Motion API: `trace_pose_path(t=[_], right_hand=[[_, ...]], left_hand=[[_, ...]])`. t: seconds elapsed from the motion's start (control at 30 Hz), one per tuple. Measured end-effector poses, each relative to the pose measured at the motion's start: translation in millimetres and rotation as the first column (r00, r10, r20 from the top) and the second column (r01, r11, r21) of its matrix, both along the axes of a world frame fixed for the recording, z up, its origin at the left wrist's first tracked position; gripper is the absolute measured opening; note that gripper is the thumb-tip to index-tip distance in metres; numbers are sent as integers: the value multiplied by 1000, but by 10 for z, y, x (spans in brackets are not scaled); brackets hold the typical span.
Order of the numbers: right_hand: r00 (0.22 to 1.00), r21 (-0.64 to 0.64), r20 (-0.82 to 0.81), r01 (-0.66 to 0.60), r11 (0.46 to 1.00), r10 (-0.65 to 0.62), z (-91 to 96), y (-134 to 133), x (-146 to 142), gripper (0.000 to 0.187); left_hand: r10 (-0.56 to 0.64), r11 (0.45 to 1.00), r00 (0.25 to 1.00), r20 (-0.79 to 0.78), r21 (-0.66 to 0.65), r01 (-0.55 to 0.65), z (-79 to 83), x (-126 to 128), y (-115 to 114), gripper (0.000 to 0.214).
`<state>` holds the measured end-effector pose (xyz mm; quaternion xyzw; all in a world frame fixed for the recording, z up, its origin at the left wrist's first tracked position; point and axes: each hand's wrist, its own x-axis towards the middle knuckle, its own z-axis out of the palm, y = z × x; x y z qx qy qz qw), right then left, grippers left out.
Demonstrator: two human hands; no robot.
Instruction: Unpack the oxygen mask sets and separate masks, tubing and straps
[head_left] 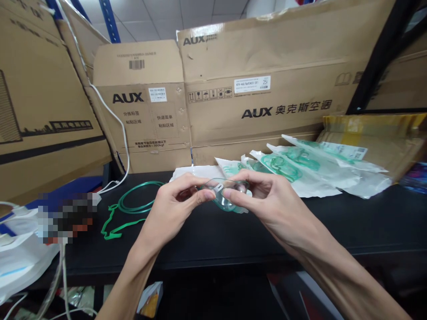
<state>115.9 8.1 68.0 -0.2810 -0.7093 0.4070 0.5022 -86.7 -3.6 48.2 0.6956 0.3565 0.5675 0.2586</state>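
Between my two hands is a clear, green-tinted oxygen mask (226, 203), held just above the black tabletop. My left hand (182, 193) pinches its left edge, with the thumb beside a small pale metal nose clip (218, 188). My right hand (263, 191) grips the opposite edge, its thumb tip close to the same clip. Fingers cover parts of the mask's rim. To the left of my left hand lie a coil of green tubing (133, 209) and a flat green elastic strap (115, 232).
Several white pouches with green tubing (283, 166) lie at the back right. Behind them stand large cardboard boxes (213, 120). A white device (23, 262) with cables sits at the left on the black table (320, 231), whose front edge runs below my hands.
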Motion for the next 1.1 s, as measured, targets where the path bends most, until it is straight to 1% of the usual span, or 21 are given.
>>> trace_pose_path(t=[0.13,0.3,0.6,0.77,0.9,1.0,1.1], right_hand=[[999,24,22,24,999,-24,7,5,18,5],[1000,-7,23,10,1000,-9,24,10,31,3],[998,-6,55,-40,999,40,62,20,76,3],[997,-3,67,-47,999,47,55,28,87,7],[989,-30,90,-114,993,116,68,18,123,15],[986,-44,54,-154,987,156,94,23,168,17],[994,-37,-5,-107,994,107,114,42,201,14]], left_hand=[[-10,1000,1000,-24,-17,10,-6,16,15,12],[10,999,999,-45,-31,-11,-8,28,2,13],[26,999,998,-53,-38,-28,9,41,-17,14],[20,999,997,-69,-48,-24,36,35,-30,16],[25,999,997,-67,-38,-27,65,12,-48,17],[8,999,997,-73,-37,-11,82,-15,-63,16],[-9,999,996,-84,-40,6,93,-54,-76,16]])
